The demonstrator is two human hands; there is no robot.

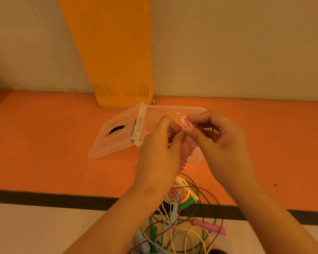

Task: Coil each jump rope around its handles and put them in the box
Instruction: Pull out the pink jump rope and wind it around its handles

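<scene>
Open box point(173, 109); left hand point(160, 149), right hand point(222, 142) grip coiled pink rope point(186, 153) over it

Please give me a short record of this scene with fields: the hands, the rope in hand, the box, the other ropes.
pink rope: coiled, held above the box
left hand: grips the coil
right hand: pinches its top end
box: clear, open, on the orange floor
lid: left of the box
loose ropes: tangled pile nearer the person, not coiled
</scene>
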